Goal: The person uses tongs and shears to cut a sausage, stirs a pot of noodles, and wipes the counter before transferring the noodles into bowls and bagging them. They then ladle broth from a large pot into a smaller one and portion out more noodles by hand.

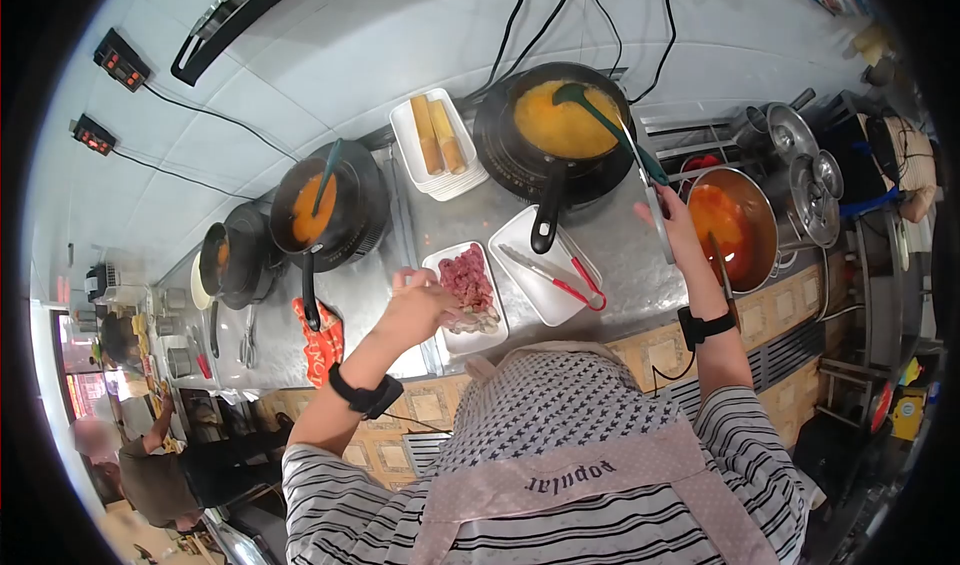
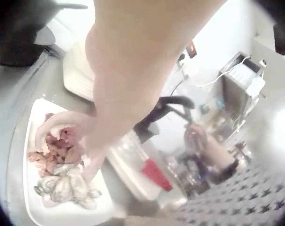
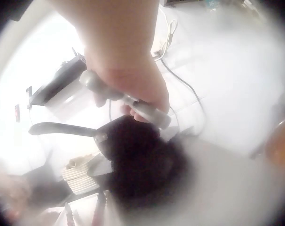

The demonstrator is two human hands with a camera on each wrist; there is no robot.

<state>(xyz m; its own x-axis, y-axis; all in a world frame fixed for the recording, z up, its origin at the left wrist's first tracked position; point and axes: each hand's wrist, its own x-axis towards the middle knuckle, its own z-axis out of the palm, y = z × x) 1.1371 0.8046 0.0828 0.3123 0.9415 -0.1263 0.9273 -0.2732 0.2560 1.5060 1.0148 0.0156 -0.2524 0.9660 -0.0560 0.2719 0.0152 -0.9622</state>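
My left hand (image 1: 415,305) reaches over a white tray (image 1: 465,341) that holds raw red meat pieces (image 1: 466,277) and pale oysters (image 2: 62,188). In the left wrist view its fingers are spread apart, one arching over the meat and others beside the oysters. My right hand (image 1: 680,230) grips a long tool with a pale grey handle (image 3: 147,113) and a narrow metal blade; I cannot tell whether it is a knife or scissors. That tool is raised between the large pan (image 1: 500,125) and a pot of red sauce (image 1: 740,230).
Red-handled tongs (image 1: 580,283) lie in another white tray (image 1: 540,300). A green ladle (image 1: 600,115) rests in the large pan of yellow liquid. Two smaller pans (image 1: 310,210) stand left, near an orange cloth (image 1: 318,340). Stacked white trays (image 1: 408,145) sit behind. Another person (image 1: 165,475) is far left.
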